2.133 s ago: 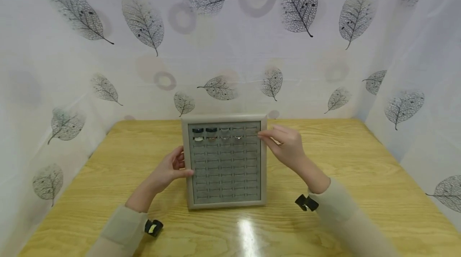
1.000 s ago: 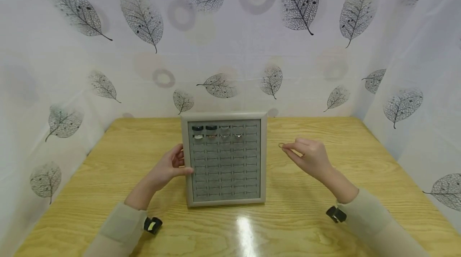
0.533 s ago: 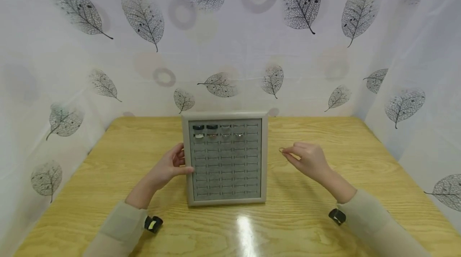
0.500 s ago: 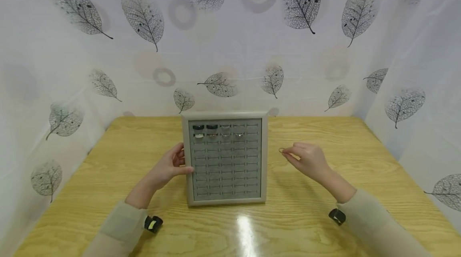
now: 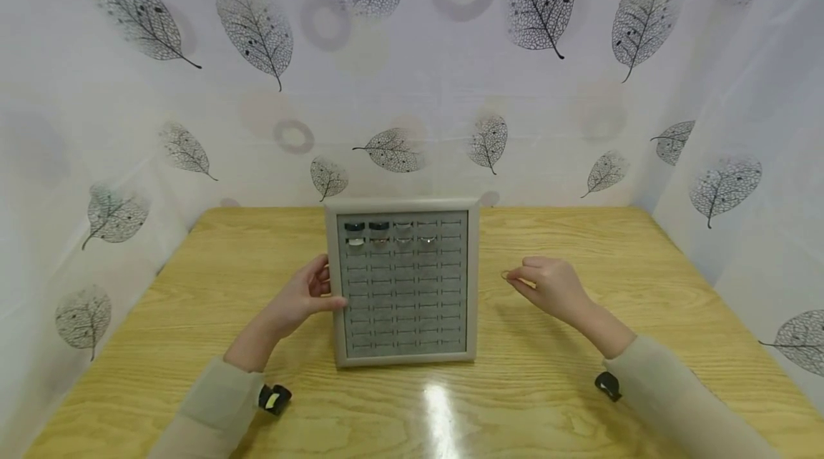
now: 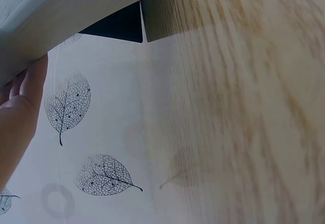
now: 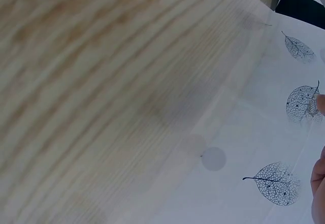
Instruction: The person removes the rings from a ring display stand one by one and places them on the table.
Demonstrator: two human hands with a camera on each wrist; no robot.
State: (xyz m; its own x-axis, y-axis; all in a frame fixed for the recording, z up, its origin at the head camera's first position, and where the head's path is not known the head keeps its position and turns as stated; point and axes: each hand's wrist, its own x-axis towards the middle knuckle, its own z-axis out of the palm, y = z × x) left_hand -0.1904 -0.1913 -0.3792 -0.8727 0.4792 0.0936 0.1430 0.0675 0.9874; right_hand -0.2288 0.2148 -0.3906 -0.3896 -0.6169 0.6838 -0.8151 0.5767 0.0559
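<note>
A ring display board [image 5: 407, 316] with a pale frame and grey slotted padding stands propped up on the table. My left hand [image 5: 299, 302] grips its left edge, thumb on the front and fingers behind, as the left wrist view also shows beneath the frame side [image 6: 86, 18]. To the right of the board, my right hand [image 5: 556, 289] pinches a thin ring [image 5: 505, 275] between thumb and fingertips, apart from the board. Several rings sit in the top two rows, among them a black ring [image 5: 355, 226], a white ring [image 5: 355, 242] and a sparkling ring [image 5: 428, 239].
The wood-grain table [image 5: 541, 402] runs back to a white leaf-print curtain [image 5: 412, 73], which also hangs at both sides. A dark support panel [image 6: 119, 26] shows behind the board. Each wrist wears a black camera strap [image 5: 275, 400].
The right hand has drawn away from the board's upper right edge, moving right and down with the ring in its pinch, then sunk slightly. The left hand keeps its hold.
</note>
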